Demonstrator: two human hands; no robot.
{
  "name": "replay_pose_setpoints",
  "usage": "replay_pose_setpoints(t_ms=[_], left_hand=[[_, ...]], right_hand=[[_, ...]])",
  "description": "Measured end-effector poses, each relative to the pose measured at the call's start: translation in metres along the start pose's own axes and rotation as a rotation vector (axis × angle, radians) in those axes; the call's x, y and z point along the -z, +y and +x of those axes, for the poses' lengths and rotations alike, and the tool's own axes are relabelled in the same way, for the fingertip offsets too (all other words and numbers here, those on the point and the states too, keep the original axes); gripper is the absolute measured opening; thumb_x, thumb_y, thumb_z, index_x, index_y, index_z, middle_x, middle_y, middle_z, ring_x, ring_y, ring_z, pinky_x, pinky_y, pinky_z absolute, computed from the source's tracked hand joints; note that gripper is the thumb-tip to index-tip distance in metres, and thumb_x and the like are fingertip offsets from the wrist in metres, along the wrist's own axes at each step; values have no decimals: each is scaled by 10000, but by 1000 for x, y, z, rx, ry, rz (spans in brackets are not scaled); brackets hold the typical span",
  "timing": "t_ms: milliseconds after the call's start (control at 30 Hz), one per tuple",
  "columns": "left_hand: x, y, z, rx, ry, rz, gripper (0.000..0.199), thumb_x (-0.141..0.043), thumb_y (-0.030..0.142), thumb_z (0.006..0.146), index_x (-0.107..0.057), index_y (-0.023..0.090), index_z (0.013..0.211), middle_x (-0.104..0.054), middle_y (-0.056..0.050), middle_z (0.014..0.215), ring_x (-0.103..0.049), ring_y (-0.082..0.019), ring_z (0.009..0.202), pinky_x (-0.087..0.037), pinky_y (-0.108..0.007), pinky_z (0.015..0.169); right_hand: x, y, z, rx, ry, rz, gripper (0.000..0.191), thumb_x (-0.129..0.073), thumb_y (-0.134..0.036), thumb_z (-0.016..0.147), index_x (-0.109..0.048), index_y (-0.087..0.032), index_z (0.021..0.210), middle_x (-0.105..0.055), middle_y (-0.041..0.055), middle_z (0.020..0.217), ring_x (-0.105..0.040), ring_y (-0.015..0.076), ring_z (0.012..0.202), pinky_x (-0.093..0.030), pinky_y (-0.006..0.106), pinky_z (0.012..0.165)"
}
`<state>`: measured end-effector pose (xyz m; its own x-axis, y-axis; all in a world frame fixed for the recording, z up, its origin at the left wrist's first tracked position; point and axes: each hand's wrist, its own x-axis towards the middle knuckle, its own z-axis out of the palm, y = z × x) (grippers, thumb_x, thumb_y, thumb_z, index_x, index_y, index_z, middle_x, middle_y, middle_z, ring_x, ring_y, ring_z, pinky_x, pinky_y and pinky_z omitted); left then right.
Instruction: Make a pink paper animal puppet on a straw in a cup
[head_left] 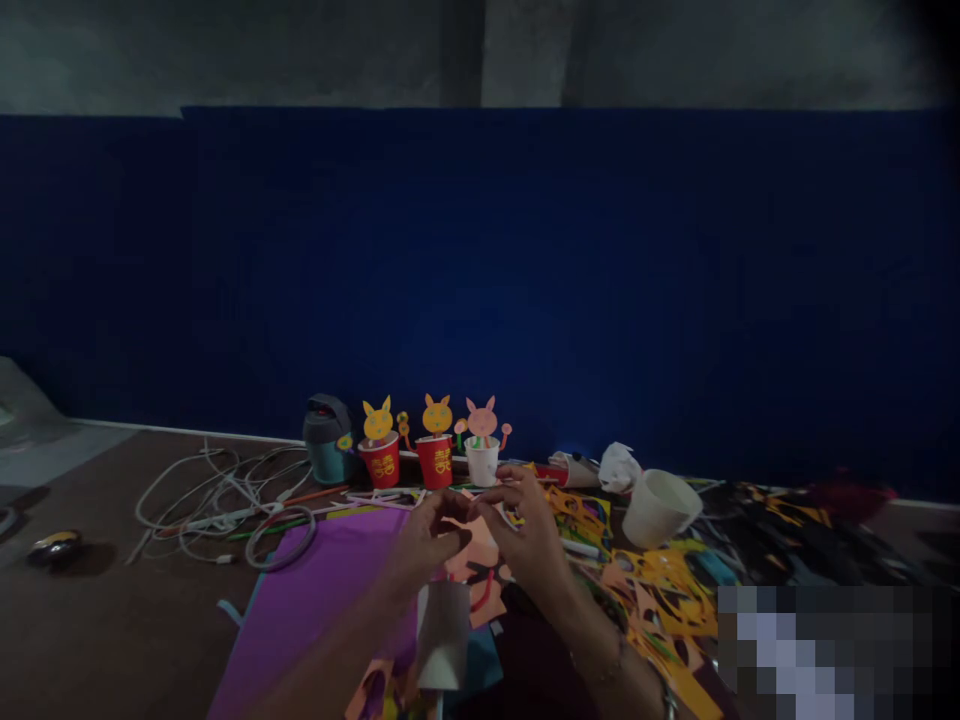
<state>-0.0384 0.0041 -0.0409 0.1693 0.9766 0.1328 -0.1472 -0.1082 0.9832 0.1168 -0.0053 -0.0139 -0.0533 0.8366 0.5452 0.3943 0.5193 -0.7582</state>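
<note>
My left hand (pixel 431 535) and my right hand (pixel 529 525) meet at mid-table, fingers bent and fingertips brought together in a pinch. Whatever lies between the fingertips is too small and dark to make out. Beneath them are pink paper pieces (pixel 480 545) and a red bent strip (pixel 482 590). Nearer to me, between my forearms, is a pale tapered thing like a paper cup (pixel 442 635). Just beyond my hands stand two red paper cups (pixel 385 465) with yellow paper animal heads (pixel 378 420) and a white cup (pixel 481 462) with a pink one (pixel 482 418).
Purple paper sheets (pixel 330 570) lie left, beside tangled white cables (pixel 217 500). A teal bottle (pixel 328 455) stands behind them. To the right are a white mug (pixel 660 508), crumpled tissue (pixel 619 468) and yellow paper scraps (pixel 667 590). A blue partition (pixel 480 280) rises behind.
</note>
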Motion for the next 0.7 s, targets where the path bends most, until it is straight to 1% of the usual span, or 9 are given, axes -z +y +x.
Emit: replay_pose_setpoints(t_ms=[67, 167, 267, 333, 400, 433, 500, 567, 700], left_hand=[[2, 1, 1, -9, -1, 45, 173, -657, 195, 649, -655, 179, 821, -644, -38, 835, -583, -193, 815, -425, -266, 694], [3, 7, 0, -20, 8, 139, 106, -618, 277, 729, -651, 179, 755, -671, -54, 812, -601, -212, 805, -427, -291, 706], [3, 11, -1, -78, 6, 313, 96, -630, 265, 736, -660, 193, 681, -679, -54, 803, -608, -221, 807, -431, -303, 724], [3, 12, 0, -146, 24, 362, 101, -628, 237, 728, -666, 199, 643, -664, -46, 790, -606, -214, 808, -431, -298, 742], [3, 11, 1, -188, 70, 334, 109, -623, 221, 721, -665, 199, 624, -643, -37, 772, -598, -200, 783, -430, -287, 736], [3, 11, 1, -190, 102, 303, 110, -621, 221, 725, -665, 199, 627, -634, -33, 767, -593, -194, 770, -429, -281, 725], [4, 9, 2, -167, 172, 238, 109, -619, 238, 745, -674, 201, 658, -628, -31, 770, -585, -187, 761, -426, -273, 711], [4, 8, 2, -141, 231, 189, 104, -636, 261, 752, -680, 204, 679, -627, -31, 776, -583, -186, 770, -425, -270, 705], [3, 7, 1, -133, 285, 163, 108, -676, 274, 718, -672, 204, 636, -616, -28, 783, -576, -177, 757, -426, -257, 667]], right_hand=[[5, 1, 5, -21, -31, 18, 191, -563, -183, 796, -610, -208, 980, -627, 92, 1002, -608, 250, 984, -473, 345, 767], [6, 3, 7, -14, -65, 25, 156, -566, -191, 787, -621, -206, 932, -612, 99, 1070, -620, 236, 945, -474, 346, 779], [4, 7, 5, -11, -72, 37, 140, -571, -202, 777, -618, -199, 909, -619, 101, 1070, -622, 234, 935, -465, 354, 807], [2, 9, 4, -39, -61, 72, 201, -580, -215, 777, -602, -198, 976, -639, 94, 1029, -622, 233, 928, -465, 356, 808], [1, 10, 4, -93, -36, 121, 225, -580, -247, 795, -591, -197, 1014, -654, 87, 1012, -623, 222, 900, -474, 345, 783], [1, 11, 4, -116, -22, 150, 198, -576, -268, 806, -601, -195, 987, -654, 88, 1024, -623, 216, 887, -480, 335, 765], [-1, 11, 4, -149, -8, 201, 140, -572, -304, 816, -635, -188, 862, -646, 95, 1058, -621, 209, 871, -487, 315, 728], [-4, 13, 3, -174, -34, 243, 160, -595, -319, 800, -654, -182, 743, -644, 97, 1056, -622, 209, 861, -488, 305, 707], [-15, 17, -1, -218, -60, 301, 175, -640, -331, 766, -670, -181, 680, -647, 95, 987, -625, 224, 888, -488, 311, 712]])
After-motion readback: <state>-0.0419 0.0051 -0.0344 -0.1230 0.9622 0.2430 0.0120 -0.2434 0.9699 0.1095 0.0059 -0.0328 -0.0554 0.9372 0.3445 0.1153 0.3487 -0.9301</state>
